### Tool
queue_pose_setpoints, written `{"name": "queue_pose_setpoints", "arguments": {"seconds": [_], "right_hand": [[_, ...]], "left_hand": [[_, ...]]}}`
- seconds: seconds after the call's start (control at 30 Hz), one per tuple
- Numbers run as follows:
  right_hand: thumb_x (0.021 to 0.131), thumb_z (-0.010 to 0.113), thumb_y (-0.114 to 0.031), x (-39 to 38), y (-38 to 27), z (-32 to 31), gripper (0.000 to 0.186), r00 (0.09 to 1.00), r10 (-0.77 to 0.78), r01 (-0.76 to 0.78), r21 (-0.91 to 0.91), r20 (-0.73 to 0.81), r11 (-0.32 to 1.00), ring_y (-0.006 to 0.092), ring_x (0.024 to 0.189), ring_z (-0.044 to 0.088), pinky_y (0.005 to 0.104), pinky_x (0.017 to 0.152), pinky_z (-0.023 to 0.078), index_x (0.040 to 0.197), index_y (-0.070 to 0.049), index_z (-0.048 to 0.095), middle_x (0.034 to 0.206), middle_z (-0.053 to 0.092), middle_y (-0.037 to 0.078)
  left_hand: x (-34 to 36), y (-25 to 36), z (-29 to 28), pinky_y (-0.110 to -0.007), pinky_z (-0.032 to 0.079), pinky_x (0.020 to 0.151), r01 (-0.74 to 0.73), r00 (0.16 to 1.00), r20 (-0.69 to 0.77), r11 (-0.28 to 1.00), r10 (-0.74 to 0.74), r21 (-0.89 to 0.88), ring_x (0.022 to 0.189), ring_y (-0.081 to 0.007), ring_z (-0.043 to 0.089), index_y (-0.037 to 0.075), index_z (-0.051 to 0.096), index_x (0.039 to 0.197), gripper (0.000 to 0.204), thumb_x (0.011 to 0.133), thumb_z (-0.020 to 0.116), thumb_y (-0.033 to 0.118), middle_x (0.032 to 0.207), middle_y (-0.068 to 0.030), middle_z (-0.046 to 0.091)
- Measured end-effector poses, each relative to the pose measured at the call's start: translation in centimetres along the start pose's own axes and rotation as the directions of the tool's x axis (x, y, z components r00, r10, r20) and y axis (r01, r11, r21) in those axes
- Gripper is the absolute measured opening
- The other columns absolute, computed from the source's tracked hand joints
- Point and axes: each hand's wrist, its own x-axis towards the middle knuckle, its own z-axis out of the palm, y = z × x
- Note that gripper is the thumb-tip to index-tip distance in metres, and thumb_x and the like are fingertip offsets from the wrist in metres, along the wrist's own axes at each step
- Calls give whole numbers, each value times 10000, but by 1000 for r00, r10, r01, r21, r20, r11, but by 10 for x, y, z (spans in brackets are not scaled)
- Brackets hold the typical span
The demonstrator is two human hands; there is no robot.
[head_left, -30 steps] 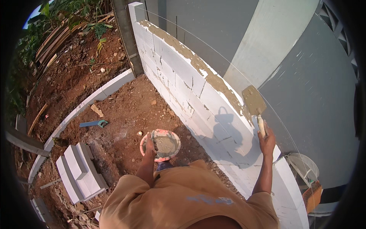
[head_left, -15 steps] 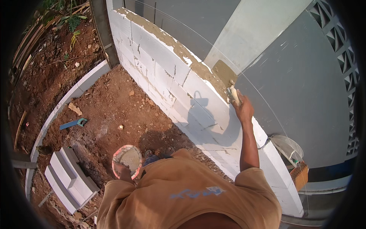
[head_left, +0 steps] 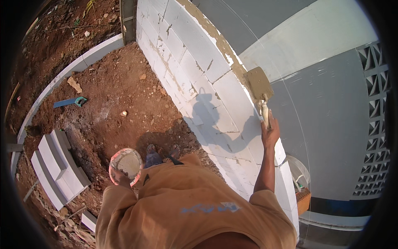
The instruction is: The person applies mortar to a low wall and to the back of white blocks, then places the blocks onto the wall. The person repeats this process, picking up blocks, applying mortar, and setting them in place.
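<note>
My right hand [head_left: 270, 129] is closed around the pale handle of a trowel [head_left: 260, 83]. The trowel's squarish blade is coated with grey-brown mortar and sits over the top edge of a white block wall [head_left: 224, 93]. A strip of wet mortar [head_left: 234, 62] runs along that top, away from the blade. Low on my left, my left hand [head_left: 121, 177] grips the rim of a bucket [head_left: 112, 161] with a pinkish-orange edge. Grey mortar [head_left: 129, 164] shows inside the bucket; some of my left fingers are hidden.
White blocks [head_left: 62, 174] are stacked on the soil at left, near a blue handsaw [head_left: 68, 102]. A low curved wall [head_left: 78, 64] borders the dirt. A thin string [head_left: 286, 79] stretches beyond the block wall, before a grey wall [head_left: 327, 124]. An orange-brown block [head_left: 304, 201] stands at right.
The view has shifted. My right hand has drawn back toward me along the wall top, and the trowel's handle shows more fully. My left hand still holds the bucket.
</note>
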Motion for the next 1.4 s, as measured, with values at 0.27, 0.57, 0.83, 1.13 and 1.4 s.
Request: {"name": "queue_pose_setpoints", "arguments": {"seconds": [0.27, 0.57, 0.83, 1.13, 1.4], "right_hand": [[896, 703, -172, -32, -52, 12, 586, 986, -39, 25, 86, 164, 996, 297, 1013, 619, 405, 911, 501, 1456, -174, 528, 1079, 631, 111], [827, 784, -306, -118, -181, 194, 605, 543, -196, 39, 209, 817, 977, 365, 1121, 639, 416, 951, 506, 1386, -162, 604, 1158, 694, 168], [865, 730, -276, -184, -270, 305, 570, 362, -618, 201, 589, 698, 783, 392, 1146, 610, 453, 957, 502, 1389, -107, 581, 1233, 628, 229], [892, 703, -292, -249, -72, 285, 486, 313, 69, -432, 77, 947, 899, 300, 1079, 685, 405, 912, 524, 1304, -42, 643, 1157, 709, 219], [926, 695, -212, -346, 111, 219, 468, -167, 585, -705, -511, 794, 492, 260, 950, 704, 448, 768, 576, 1369, -98, 596, 1169, 710, 118]], "left_hand": [[11, -17, 40, -337, 398, 485, -104, 989, 132, 957, 70, 270, 464, -189, 465, 17, 585, 645, 790, 885, 528, 767, 513, -35, 454], [-56, 3, 126, -353, 436, 537, -249, 936, 321, 916, 144, 315, 531, -182, 537, 30, 618, 686, 689, 862, 651, 695, 601, -53, 553], [-78, 29, 197, -451, 506, 826, -360, 904, 403, 764, 143, 536, 853, -286, 676, -62, 701, 932, 874, 847, 554, 795, 893, -169, 696], [57, -1, 331, -463, 354, 1118, -535, 800, 599, 406, -38, 740, 1328, -414, 505, -57, 581, 1334, 979, 929, 320, 794, 1363, -274, 581], [168, -69, 323, -470, 437, 1057, -628, 722, 692, 427, 7, 651, 1303, -396, 542, -51, 550, 1367, 930, 894, 483, 747, 1364, -272, 585]]}}
